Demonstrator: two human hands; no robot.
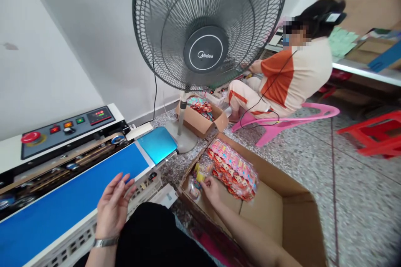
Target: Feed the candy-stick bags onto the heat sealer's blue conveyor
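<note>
Right hand (211,189) on crinkly packet (196,183) in cardboard box (291,217)

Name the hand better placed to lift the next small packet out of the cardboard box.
Right. The right hand is already inside the cardboard box, touching a small packet. The left hand hovers open by the blue conveyor belt.

The conveyor belt (72,200) is bright blue, its end plate (157,143) shiny turquoise. The control panel (67,129) is dark grey with a red button (30,137). The cardboard box (282,212) is plain brown; its packets (233,169) are red and pink, multicoloured print. The chair (282,121) is pink.
</note>
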